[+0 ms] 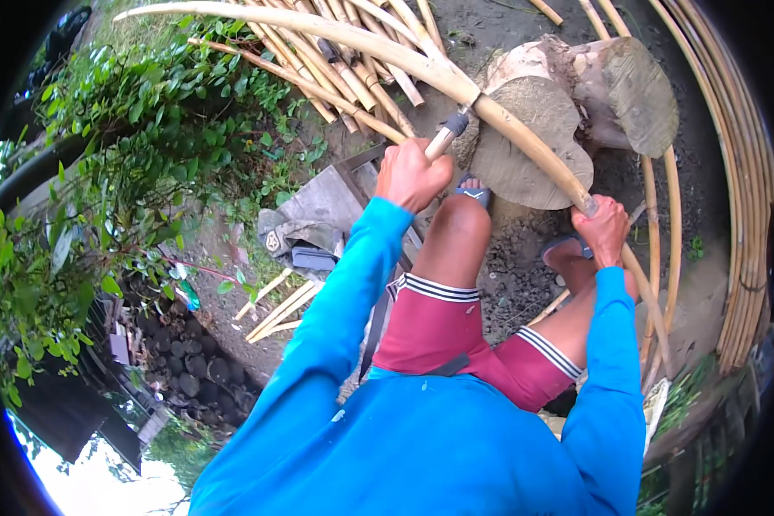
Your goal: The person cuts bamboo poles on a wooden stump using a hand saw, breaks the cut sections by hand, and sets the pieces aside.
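My left hand [414, 176] is closed around the pale handle of a hand tool [443, 140] with a dark collar. The tool's thin dark metal end, seen nearly edge-on, meets a long bamboo pole [525, 136]; its exact shape cannot be made out. My right hand [602, 225] is wrapped around the pole near its close end, at the right. From there the pole slants up and left, passing over the round cut face of a log [525, 168] and reaching far to the upper left.
A second cut log [641, 96] lies at the back right. Several bamboo poles [361, 73] are piled at the far side, and a long bundle of poles [744, 172] curves along the right. Left are a bag [305, 241] on a board [322, 198], cut sticks [284, 310] and leafy bushes [163, 112].
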`<state>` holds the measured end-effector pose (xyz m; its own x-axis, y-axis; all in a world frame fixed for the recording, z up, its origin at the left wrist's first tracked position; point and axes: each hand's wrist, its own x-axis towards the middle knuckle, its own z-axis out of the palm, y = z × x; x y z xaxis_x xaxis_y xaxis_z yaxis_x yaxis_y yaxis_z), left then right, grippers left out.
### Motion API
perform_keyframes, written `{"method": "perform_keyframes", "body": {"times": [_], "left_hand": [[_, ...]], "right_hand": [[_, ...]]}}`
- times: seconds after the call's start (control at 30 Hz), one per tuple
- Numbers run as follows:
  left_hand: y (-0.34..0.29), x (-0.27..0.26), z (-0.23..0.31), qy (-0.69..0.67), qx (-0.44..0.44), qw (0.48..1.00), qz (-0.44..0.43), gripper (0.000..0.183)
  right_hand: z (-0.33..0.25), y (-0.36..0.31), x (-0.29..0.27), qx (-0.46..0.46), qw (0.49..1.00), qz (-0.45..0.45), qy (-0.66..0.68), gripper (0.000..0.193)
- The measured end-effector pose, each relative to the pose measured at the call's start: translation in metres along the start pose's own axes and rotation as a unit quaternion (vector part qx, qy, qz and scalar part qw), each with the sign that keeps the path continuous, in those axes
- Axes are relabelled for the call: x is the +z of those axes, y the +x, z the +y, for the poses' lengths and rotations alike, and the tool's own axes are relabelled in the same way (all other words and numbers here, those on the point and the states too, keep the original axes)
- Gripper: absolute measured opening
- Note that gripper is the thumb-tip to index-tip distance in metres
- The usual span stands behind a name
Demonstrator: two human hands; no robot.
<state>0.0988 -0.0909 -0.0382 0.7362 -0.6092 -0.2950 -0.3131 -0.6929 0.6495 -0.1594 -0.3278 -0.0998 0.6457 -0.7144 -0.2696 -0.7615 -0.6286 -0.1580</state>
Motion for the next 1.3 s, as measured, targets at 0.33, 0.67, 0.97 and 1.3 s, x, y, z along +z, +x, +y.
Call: {"method": "perform_keyframes", "body": {"times": [0.33,0.67,0.97,1.3], "left_hand": [[-0.022,-0.019,0.003,0.018,-0.104,0.993,-0.047,0.035],[-0.049,-0.036,-0.002,0.028,-0.047,0.997,-0.059,0.029],[-0.031,-0.020,0.020,0.012,-0.065,0.997,-0.041,0.035],[-0.009,0.005,0.001,-0.040,-0.066,0.997,-0.024,0.030]], "right_hand": [[0.001,0.004,-0.006,-0.013,0.999,-0.016,0.047,0.030],[-0.007,0.008,-0.011,-0.010,0.999,-0.018,0.030,0.033],[0.001,-0.006,-0.005,0.001,0.999,-0.039,-0.018,0.029],[0.000,0.010,-0.014,0.003,0.999,-0.041,0.019,0.031]]}}
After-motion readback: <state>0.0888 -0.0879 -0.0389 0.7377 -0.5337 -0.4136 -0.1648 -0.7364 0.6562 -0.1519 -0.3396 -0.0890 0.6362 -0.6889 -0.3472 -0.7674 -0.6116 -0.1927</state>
